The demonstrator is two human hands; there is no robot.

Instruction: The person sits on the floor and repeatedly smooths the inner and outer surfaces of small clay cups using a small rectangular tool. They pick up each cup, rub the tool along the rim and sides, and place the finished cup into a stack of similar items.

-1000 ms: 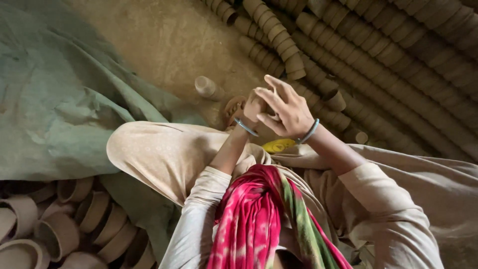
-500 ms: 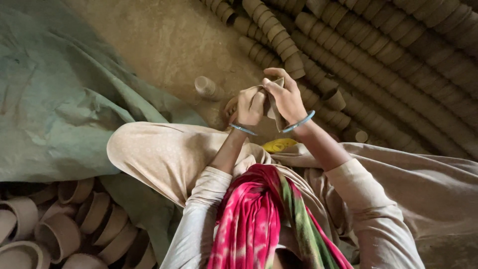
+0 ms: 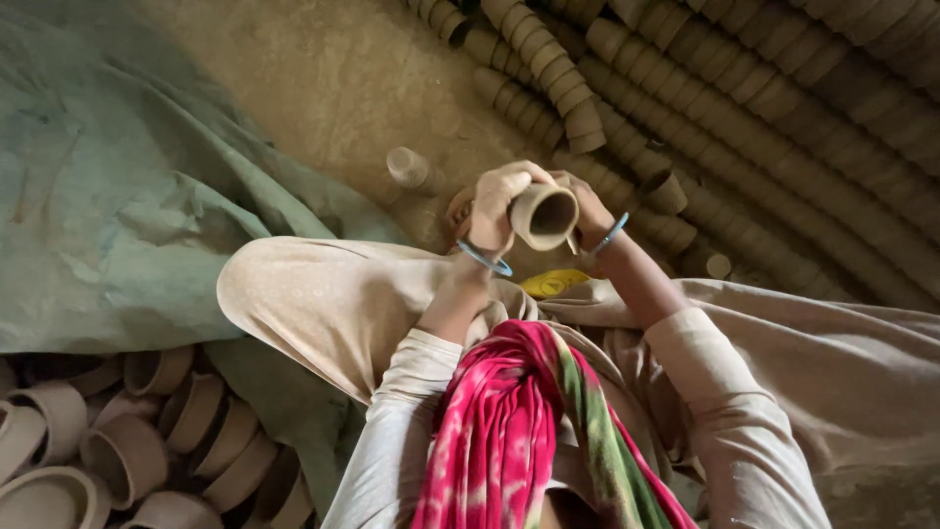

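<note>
Hands of a seated person meet around one small unfired clay cup (image 3: 543,216), held up above the knees with its open mouth tipped toward the camera. The left hand (image 3: 497,204) wraps its fingers over the cup's top and outer side, a firm closed grip. The right hand (image 3: 586,208) presses against the cup's far side; its fingers are mostly hidden behind the cup, so how tightly it closes cannot be told. Each wrist wears a blue bangle.

The cup seems to be mid-handling, perhaps being turned, checked or smoothed. Such soft clay likely calls for light, even pressure and steady support at the rim.

Long rows of nested cups (image 3: 744,108) lie on the dirt floor (image 3: 333,78) ahead. More cups (image 3: 127,441) sit piled at lower left, beside a green tarp (image 3: 108,206). One lone cup (image 3: 409,168) rests on the floor near the hands. A pink and green scarf (image 3: 519,431) hangs down the person's front.
</note>
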